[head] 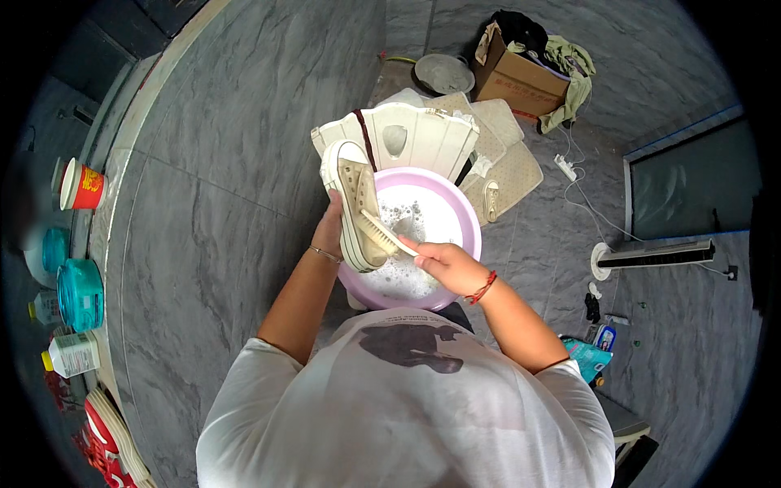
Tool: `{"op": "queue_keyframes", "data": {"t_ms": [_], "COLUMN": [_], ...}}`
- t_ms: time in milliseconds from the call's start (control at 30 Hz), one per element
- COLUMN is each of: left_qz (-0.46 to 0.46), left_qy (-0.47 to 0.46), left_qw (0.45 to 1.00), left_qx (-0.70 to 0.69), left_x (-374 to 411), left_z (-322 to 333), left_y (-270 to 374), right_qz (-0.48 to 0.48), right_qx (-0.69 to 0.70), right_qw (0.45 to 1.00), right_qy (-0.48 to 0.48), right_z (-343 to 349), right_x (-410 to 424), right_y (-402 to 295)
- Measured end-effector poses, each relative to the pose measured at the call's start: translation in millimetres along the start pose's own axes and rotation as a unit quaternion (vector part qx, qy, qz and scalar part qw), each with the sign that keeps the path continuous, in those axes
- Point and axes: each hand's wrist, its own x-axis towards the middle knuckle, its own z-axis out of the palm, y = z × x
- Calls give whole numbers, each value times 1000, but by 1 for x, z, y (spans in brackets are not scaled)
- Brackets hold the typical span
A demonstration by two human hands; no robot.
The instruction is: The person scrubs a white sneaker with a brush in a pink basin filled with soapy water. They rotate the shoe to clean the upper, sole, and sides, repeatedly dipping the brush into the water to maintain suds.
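My left hand [329, 227] holds a beige canvas sneaker [349, 189] by its white rubber sole, toe pointing away from me. The shoe has no laces in its eyelets and is tilted over the left part of a pink plastic basin [468, 226]. White suds and bubbles fill the basin. In my right hand [448, 263] is the handle of a pale scrubbing brush [387, 235], its bristles against the side of the shoe's upper near the heel. My fingertips on the sole's far side are hidden.
Beyond the basin stands a white plastic folding stool [427, 137]. Beige mats [518, 177] lie behind it, with a small sneaker [490, 200] on one. A cardboard box [518, 82] of clothes stands farther back. Right are a power strip [565, 168] and a tower fan [656, 256]; left, a ledge holds bottles and red shoes [110, 427].
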Motion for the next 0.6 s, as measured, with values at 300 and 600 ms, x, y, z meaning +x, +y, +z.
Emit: {"op": "queue_keyframes", "data": {"t_ms": [300, 600], "left_qz": [-165, -250], "left_qy": [-217, -180], "left_qw": [959, 948], "left_qx": [78, 75], "left_x": [-10, -8], "left_z": [10, 2], "left_y": [-2, -7], "right_qz": [-62, -146], "right_qx": [-265, -485], "right_qw": [932, 843], "right_qy": [238, 183], "right_z": [-22, 5], "right_x": [4, 10], "right_y": [-28, 21]}}
